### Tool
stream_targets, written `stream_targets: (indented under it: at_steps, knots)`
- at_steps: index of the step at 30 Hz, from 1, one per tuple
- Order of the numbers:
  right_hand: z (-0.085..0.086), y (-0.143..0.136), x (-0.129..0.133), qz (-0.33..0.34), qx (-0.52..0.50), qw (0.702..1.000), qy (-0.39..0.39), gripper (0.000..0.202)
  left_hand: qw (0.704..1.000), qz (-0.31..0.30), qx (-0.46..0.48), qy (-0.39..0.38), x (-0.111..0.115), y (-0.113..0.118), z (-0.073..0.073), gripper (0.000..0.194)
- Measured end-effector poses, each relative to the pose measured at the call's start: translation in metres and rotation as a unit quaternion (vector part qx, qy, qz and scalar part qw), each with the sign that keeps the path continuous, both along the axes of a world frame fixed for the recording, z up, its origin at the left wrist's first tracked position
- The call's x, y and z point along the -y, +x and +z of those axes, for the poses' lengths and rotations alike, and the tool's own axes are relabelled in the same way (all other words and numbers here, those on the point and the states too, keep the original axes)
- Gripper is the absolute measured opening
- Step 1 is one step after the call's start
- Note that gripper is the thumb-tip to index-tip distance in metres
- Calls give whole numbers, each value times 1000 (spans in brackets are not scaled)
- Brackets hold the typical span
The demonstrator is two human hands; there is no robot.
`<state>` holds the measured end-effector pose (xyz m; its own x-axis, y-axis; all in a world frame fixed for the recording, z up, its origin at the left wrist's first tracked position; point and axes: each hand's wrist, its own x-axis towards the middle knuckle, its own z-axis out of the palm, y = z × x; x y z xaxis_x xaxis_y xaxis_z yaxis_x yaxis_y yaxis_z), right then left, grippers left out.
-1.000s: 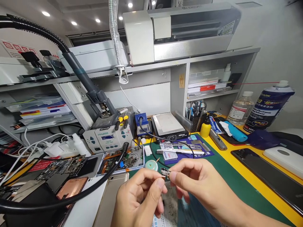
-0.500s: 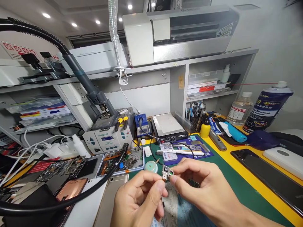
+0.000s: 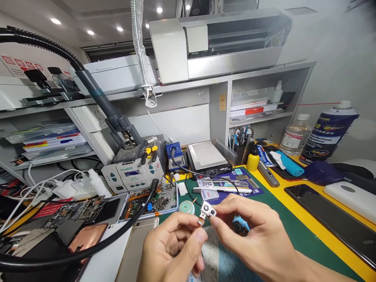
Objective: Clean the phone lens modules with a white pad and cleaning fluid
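Observation:
A small silver camera module [image 3: 206, 208] with dark round lenses is held up above the green mat [image 3: 296, 235]. Its lower left end, with a short orange-brown flex, sits between the thumb and index finger of my left hand [image 3: 176, 244]. My right hand [image 3: 252, 231] pinches the module's right edge between thumb and index finger. Just behind the module stands a round pale green spool [image 3: 187, 207]. A blue and black round item [image 3: 241, 225] shows partly behind my right hand.
A tray of small parts [image 3: 178, 203] and a hot air station [image 3: 135, 174] stand at the left, with a thick black hose [image 3: 117, 239] crossing in front. Behind is a heating plate [image 3: 207, 154]. A black phone [image 3: 326, 215] and spray can [image 3: 329, 131] are at the right.
The camera module has turned slightly, its lenses facing more toward the camera. More of the blue and black item shows behind my right hand. The view has shifted slightly.

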<state>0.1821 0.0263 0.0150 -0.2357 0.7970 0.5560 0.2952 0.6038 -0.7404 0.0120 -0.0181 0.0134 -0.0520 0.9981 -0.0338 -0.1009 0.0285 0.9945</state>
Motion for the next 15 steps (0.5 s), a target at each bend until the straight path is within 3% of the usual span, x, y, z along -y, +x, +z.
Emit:
stream_targets:
  at_steps: [5, 15]
  knots:
    - [-3, 0, 0, 11, 9, 997, 69, 4, 1000, -28, 7, -14, -3, -4, 0, 45]
    - [-5, 1, 2, 22, 35, 997, 63, 8, 999, -33, 8, -15, -4, -4, 0, 46]
